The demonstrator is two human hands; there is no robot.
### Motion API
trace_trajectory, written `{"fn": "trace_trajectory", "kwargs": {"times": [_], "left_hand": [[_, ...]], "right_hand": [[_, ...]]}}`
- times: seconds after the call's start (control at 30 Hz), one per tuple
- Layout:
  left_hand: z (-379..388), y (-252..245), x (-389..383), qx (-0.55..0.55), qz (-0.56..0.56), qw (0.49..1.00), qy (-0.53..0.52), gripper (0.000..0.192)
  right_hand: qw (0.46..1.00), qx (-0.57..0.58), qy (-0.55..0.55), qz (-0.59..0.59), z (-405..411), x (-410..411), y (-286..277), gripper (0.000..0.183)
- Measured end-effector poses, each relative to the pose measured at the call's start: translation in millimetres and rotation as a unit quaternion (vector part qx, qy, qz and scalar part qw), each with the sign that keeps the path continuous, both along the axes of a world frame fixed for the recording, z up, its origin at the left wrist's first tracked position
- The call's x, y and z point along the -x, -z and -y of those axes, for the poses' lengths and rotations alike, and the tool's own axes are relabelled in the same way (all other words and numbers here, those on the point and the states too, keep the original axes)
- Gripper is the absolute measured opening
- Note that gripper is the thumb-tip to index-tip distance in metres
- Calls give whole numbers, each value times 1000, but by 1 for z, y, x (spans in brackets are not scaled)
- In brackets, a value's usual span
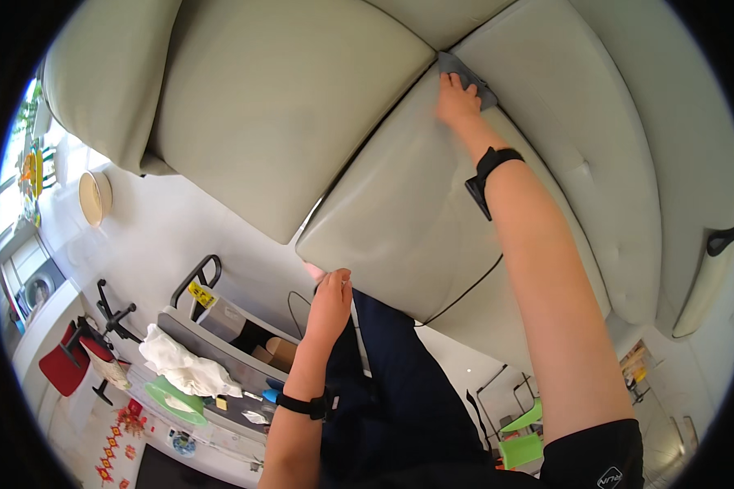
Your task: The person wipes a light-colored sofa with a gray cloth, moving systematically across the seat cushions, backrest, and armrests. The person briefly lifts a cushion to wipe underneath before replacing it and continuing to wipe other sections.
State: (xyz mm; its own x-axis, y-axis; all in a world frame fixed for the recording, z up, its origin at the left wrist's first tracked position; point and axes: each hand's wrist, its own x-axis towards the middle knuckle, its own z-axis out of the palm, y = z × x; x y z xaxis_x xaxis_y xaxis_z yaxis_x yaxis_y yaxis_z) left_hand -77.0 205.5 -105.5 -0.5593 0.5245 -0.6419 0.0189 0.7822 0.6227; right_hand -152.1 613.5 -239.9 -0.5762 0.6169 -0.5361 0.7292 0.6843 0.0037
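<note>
A grey cloth (pixel 483 91) lies under my right hand (pixel 459 101), whose fingers press on it at the back corner of a light grey sofa seat cushion (pixel 397 202). The cloth reaches the seam where the seat meets the backrest (pixel 563 116). My left hand (pixel 332 305) is near the front edge of the same cushion, its fingers bent close together; whether it holds anything cannot be told. Something pink shows just beyond its fingertips at the cushion's front corner. Both wrists wear black bands.
Another seat cushion (pixel 257 116) adjoins across a dark gap. A thin black cable (pixel 465 295) crosses the sofa. Below left are a grey cart (pixel 244 345) with boxes, white fabric (pixel 183 367), a green basin (pixel 171 400) and a red chair (pixel 64 367). A round beige bin (pixel 95 198) stands farther off.
</note>
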Motion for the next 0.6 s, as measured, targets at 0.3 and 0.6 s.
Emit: {"fn": "trace_trajectory", "kwargs": {"times": [0.3,0.6], "left_hand": [[40,19,8,-9,12,998,53,19],[92,6,78,-19,-17,994,108,17]], "right_hand": [[994,36,-8,-102,50,-22,-2,46],[981,145,-48,-121,348,-70,-29,49]]}}
